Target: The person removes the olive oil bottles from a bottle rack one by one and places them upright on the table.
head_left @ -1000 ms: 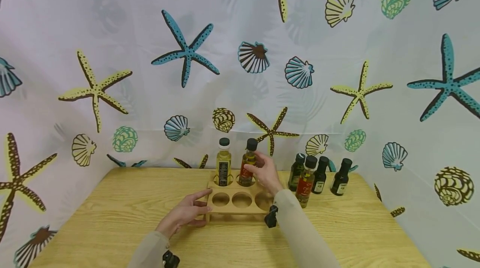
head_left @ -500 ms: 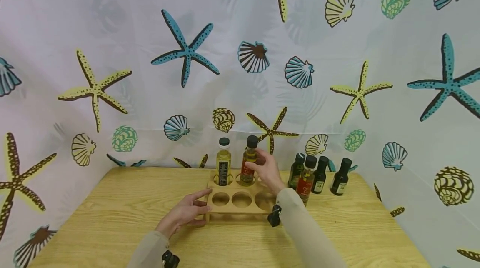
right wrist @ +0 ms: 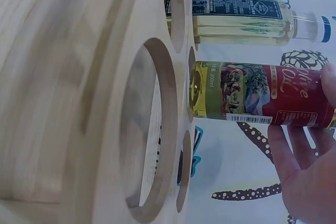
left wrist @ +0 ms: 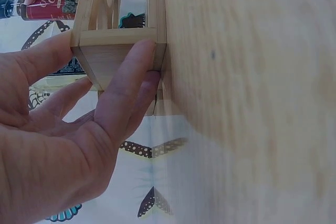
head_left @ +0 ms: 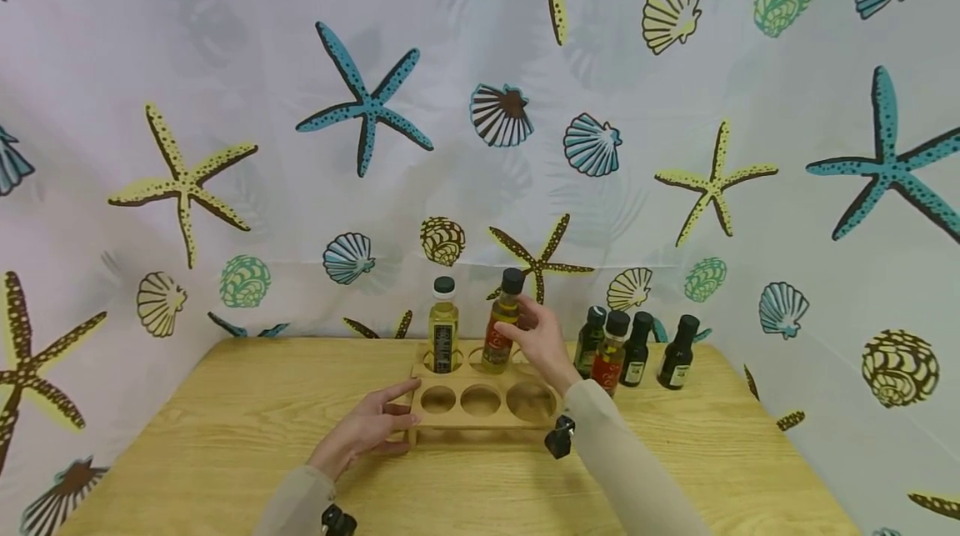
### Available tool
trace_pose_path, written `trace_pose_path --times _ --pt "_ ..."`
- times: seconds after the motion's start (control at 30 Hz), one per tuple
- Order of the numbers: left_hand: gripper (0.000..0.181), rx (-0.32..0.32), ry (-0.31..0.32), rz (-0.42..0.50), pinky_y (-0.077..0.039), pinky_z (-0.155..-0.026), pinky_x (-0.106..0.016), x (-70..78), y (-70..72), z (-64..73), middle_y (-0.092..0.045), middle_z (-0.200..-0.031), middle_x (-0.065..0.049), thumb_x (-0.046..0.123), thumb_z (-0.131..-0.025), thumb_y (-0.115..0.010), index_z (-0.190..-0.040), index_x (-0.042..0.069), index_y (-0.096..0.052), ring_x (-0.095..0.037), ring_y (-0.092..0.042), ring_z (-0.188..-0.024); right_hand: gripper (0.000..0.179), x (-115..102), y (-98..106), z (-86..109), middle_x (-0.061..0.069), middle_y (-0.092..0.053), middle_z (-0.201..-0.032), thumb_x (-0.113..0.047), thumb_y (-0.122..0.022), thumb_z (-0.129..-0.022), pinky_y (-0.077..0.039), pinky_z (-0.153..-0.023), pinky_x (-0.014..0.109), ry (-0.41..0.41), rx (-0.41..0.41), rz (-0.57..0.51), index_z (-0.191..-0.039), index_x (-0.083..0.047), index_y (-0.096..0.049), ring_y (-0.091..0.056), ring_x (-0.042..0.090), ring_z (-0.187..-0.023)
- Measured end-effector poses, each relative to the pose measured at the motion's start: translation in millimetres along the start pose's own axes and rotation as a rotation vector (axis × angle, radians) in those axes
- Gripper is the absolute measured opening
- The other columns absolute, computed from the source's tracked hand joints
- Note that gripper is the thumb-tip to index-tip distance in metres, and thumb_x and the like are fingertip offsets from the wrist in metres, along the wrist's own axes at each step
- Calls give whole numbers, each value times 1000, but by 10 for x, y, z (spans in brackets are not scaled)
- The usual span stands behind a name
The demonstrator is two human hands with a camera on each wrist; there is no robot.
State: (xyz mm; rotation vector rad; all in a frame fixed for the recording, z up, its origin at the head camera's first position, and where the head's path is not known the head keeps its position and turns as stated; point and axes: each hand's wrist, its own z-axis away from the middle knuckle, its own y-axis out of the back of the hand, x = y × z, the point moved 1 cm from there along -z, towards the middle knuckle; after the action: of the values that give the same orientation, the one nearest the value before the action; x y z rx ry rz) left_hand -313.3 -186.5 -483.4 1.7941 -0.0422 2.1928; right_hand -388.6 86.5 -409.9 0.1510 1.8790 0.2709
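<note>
My right hand [head_left: 542,342] holds a red-labelled olive oil bottle [right wrist: 252,94] between thumb and fingers. The bottle leans slightly right, its base right at the middle back hole of a stepped wooden bottle rack [head_left: 480,418]. Thumb and fingers of my left hand [left wrist: 68,119] are spread about the rack's left end, with fingertips on its upper edge and side panel. A clear bottle of pale yellow oil [head_left: 443,334], with a dark label and green-and-white cap, stands upright in the back left hole. No bottles stand in the front row of holes.
To the right of the rack stand a second red-labelled oil bottle [head_left: 608,361], partly behind my right forearm, a green bottle [head_left: 589,344] and two dark bottles [head_left: 636,353]. A cloth [head_left: 480,194] printed with starfish and shells hangs behind the wooden table [head_left: 247,419].
The olive oil bottle in my right hand has risen a little, shifted right and tilted. My left hand stays at the rack's end. The head view has turned slightly.
</note>
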Motion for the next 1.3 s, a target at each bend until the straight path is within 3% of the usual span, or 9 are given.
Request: trace_pose_path --times 0.2,0.4,0.77,1.07,1.3 --pt "64 -3 1 12 -58 -82 -48 -4 -23 -2 -41 -143 -33 3 -95 -61 -153 17 -38 -40 -53 -124 67 5 119 62 15 -52 -144 -22 -74 -89 -47 -103 49 -40 34 -48 -149 -13 -44 -52 33 -129" --pt "64 5 3 2 -58 -82 -47 -3 11 14 -40 -144 -33 4 -96 -61 -153 17 -36 -41 -52 -126 66 27 193 88 13 -52 -144 -25 -74 -89 -49 -102 47 -33 28 -60 -147 -15 -46 -52 32 -130" --pt "64 1 1 6 -58 -81 -46 -19 4 -4 -41 -143 -32 6 -95 -62 -153 19 -37 -38 -54 -123 57 0 343 184 9 -62 -134 -24 -75 -88 -51 -99 48 -16 6 2 -142 -22 -54 -58 30 -124" --pt "64 10 6 -4 -59 -78 -44 5 16 27 -44 -141 -31 7 -95 -63 -153 18 -38 -30 -60 -115 57 -24 439 266 5 -56 -140 -28 -76 -88 -50 -100 48 -44 -21 8 -141 -27 -54 -55 29 -128" --pt "64 -1 -2 -18 -59 -80 -44 11 20 26 -43 -142 -32 8 -95 -63 -153 17 -37 -34 -57 -119 57 6 532 371 4 -50 -147 -30 -75 -88 -48 -101 51 -49 -6 39 -141 -27 -54 -54 30 -128"
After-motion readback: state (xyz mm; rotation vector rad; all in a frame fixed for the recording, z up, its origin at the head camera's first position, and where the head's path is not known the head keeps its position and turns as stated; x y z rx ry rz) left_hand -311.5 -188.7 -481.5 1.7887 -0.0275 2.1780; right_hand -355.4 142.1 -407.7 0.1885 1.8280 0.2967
